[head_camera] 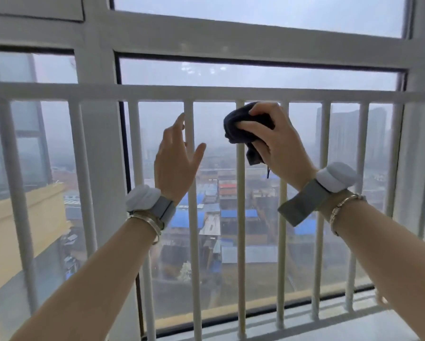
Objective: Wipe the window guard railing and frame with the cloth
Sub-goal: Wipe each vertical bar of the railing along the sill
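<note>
Cloth [243,129]: dark, bunched, clutched in right hand [275,141] just under the top rail [132,92], at an upright bar [241,217]; loose tail hangs down. Left hand [175,156]: fingers spread, holding nothing, beside the neighbouring bar. Railing [194,242] bars vertical; wiping apparently underway, cleaned extent indeterminable.

cloth [241,129]: dark, bunched, against bar | railing [206,92]: white, upright bars | frame [231,45]: white

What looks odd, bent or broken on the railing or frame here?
Nothing stands out. The railing bars look straight and even, and the frame looks whole. The right hand grips the cloth.
</note>
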